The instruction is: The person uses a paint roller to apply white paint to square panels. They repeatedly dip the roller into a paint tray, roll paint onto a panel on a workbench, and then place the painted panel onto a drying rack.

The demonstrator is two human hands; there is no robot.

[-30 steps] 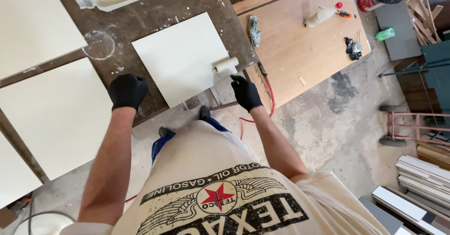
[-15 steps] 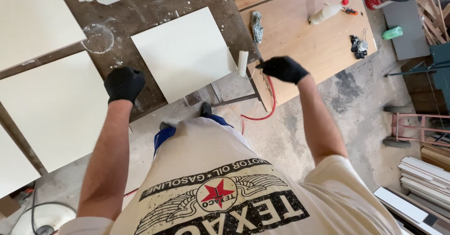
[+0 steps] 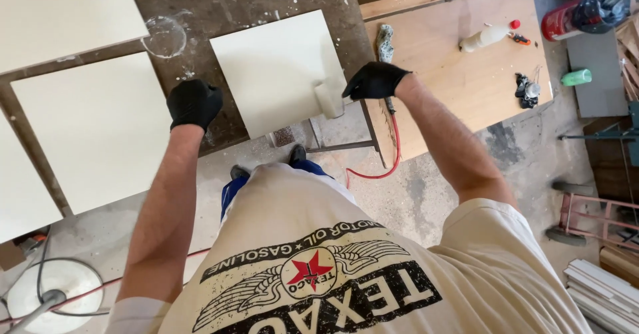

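A cream square panel (image 3: pixel 276 67) lies on a dark, paint-spattered workbench (image 3: pixel 253 1). My right hand (image 3: pixel 376 81), in a black glove, grips a small paint roller (image 3: pixel 329 97) whose white sleeve rests on the panel's near right corner. My left hand (image 3: pixel 194 103), also black-gloved, is closed and presses on the bench edge just left of the panel, between it and a larger cream panel (image 3: pixel 93 134).
More cream panels (image 3: pixel 63 14) lie at the left. A plywood table (image 3: pixel 466 67) at the right carries a squeeze bottle (image 3: pixel 484 37), a brush (image 3: pixel 385 41) and small tools. A red hose (image 3: pixel 393 147) trails on the dusty floor. A white bucket (image 3: pixel 56 294) stands at the lower left.
My right hand swung the roller out over the panel's right edge, then back onto the near right corner. The left hand stayed on the bench edge. The view shifted slightly.
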